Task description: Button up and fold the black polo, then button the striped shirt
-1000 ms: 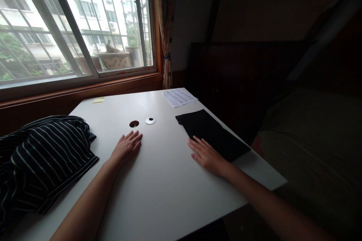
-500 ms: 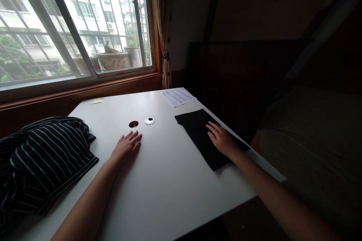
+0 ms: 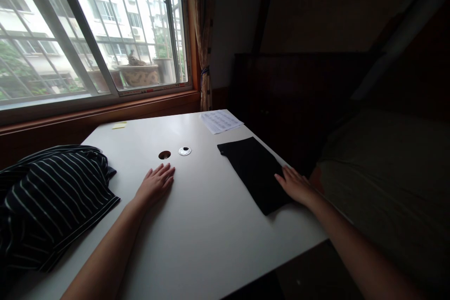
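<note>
our right hand (image 3: 296, 186), fingers slightly apart, rests at the black cloth's (image 3: 258, 173) outer side near the desk's (image 3: 197, 243) right edge, perhaps to smooth it; our left hand (image 3: 154, 183), fingers slightly spread, lies flat.

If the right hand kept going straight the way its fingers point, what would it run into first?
The right hand would most likely meet the folded black cloth first: its fingertips are already at the cloth's edge, though this view doesn't settle whether they touch or hover.
</note>
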`<state>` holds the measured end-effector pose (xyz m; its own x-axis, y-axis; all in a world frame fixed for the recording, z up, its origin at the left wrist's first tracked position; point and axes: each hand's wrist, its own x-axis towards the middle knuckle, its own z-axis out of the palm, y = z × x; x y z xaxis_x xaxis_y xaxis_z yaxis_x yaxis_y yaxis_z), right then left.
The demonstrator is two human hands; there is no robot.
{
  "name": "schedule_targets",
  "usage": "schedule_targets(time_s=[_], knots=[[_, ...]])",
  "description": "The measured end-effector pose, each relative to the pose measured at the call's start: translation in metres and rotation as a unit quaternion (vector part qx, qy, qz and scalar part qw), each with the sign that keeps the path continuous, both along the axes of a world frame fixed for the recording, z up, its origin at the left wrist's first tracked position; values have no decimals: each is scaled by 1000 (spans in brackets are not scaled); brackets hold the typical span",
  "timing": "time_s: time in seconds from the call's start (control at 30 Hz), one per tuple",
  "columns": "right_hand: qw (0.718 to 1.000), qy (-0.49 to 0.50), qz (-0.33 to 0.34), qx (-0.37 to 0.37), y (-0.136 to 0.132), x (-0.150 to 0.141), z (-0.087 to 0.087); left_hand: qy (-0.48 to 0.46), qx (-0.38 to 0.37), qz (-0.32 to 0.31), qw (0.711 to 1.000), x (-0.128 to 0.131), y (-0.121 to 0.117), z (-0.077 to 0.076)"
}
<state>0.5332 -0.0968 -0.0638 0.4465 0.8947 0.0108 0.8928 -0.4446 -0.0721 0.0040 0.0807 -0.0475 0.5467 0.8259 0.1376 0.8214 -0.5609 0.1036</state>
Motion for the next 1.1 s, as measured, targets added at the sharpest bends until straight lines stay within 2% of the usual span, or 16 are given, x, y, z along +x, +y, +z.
schedule_targets(time_s=[0.17, 0.23, 0.43, 0.5, 0.6, 0.77, 1.1], knots=[[999, -15, -26, -27, -7, -7, 4, -2, 0, -1, 1000, -1, 1, -1], [999, -34, -23, -13, -5, -12, 10, -2, 0, 0, 1000, 0, 1, -1], [984, -106, 103, 99, 22, -34, 32, -4, -1, -1, 1000, 0, 1, 0], [983, -99, 121, 97, 34, -40, 29, -2, -2, -1, 1000, 0, 2, 0], [987, -79, 117, 76, 48, -40, 17, -4, -1, 1, 1000, 0, 2, -1], [989, -68, 110, 74, 56, -27, 0, -6, -2, -2, 1000, -1, 2, -2], [996, -56, 38, 64, 56, -14, 4, -3, -4, -5, 1000, -1, 1, -1]])
